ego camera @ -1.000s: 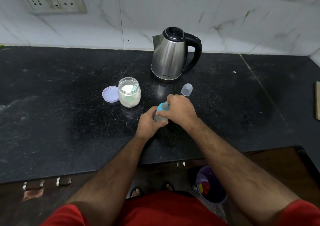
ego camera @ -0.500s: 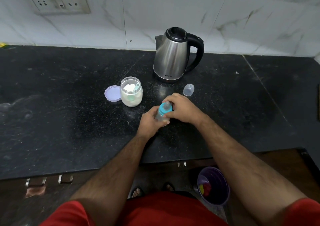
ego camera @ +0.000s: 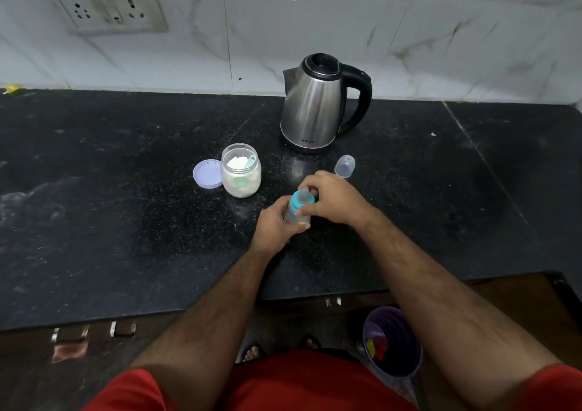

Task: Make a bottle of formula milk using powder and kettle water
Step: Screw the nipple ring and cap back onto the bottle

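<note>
At frame centre, left hand (ego camera: pixel 273 223) grips the bottle (ego camera: pixel 297 214) body; right hand (ego camera: pixel 330 199) pinches its blue collar (ego camera: pixel 299 203). Step judged: unscrewing or tightening, undeterminable. Kettle (ego camera: pixel 318 105) stands above; powder jar (ego camera: pixel 241 171) open.

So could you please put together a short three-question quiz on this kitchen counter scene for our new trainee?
1. True or false: the powder jar has its lid screwed on.
2. What does the left hand grip, and what does the right hand grip?
3. The clear dome cap lies: A) on the bottle, B) on the counter in front of the kettle, C) in the jar.

Key
1. False: the purple lid lies on the counter, left of the open jar.
2. The left holds the bottle body; the right is on its blue teat collar.
3. B.
</note>
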`<state>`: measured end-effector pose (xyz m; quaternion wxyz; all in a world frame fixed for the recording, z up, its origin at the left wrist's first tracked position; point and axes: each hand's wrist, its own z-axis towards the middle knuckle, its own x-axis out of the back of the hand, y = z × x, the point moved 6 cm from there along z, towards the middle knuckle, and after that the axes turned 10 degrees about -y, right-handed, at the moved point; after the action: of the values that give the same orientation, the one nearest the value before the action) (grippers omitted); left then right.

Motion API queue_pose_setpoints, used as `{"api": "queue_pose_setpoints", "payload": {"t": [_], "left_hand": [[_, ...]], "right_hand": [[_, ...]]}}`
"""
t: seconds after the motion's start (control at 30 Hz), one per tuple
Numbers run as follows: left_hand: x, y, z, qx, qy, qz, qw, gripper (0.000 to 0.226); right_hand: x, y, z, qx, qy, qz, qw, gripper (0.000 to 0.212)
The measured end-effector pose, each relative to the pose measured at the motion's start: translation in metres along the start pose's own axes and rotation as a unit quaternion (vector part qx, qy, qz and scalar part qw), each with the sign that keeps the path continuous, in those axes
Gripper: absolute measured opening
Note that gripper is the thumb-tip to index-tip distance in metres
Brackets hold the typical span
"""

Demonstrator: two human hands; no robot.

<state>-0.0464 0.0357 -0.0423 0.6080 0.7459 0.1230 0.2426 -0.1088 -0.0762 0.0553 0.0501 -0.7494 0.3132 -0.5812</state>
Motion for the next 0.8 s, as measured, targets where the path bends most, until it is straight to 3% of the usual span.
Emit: {"api": "queue_pose_setpoints", "payload": {"t": [0.13, 0.2, 0.33, 0.4, 0.47, 0.63, 0.8], "left_hand": [[0.0006, -0.0012, 0.0006, 0.002, 0.0, -0.002, 1.0, 0.054], [0.0005, -0.0014, 0.0003, 0.003, 0.001, -0.007, 1.0, 0.052], [0.0003, -0.0024, 0.0013, -0.003, -0.002, -0.007, 1.0, 0.052], [0.0003, -0.0019, 0.0012, -0.007, 0.001, -0.009, 1.0, 0.051], [0.0005, -0.0017, 0.0012, -0.007, 0.003, -0.014, 1.0, 0.051], [0.0006, -0.0029, 0.0011, -0.004, -0.001, -0.019, 1.0, 0.054], [0.0007, -0.0022, 0.0017, -0.006, -0.001, -0.014, 1.0, 0.054]], "right_hand": [[-0.0025, -0.0047, -0.005, -0.089, 0.065, -0.117, 0.987, 0.057], [-0.0019, -0.0071, -0.0061, -0.092, 0.074, -0.144, 0.983, 0.062], [-0.0008, -0.0059, -0.0021, -0.014, -0.043, -0.043, 0.998, 0.062], [0.001, -0.0035, -0.0021, 0.009, -0.06, -0.029, 0.998, 0.047], [0.0017, -0.0005, -0.0026, -0.001, -0.019, -0.042, 0.999, 0.033], [-0.0064, -0.0008, -0.0038, -0.054, 0.063, -0.116, 0.99, 0.049], [0.0002, -0.001, -0.0015, 0.017, -0.047, -0.043, 0.998, 0.071]]}}
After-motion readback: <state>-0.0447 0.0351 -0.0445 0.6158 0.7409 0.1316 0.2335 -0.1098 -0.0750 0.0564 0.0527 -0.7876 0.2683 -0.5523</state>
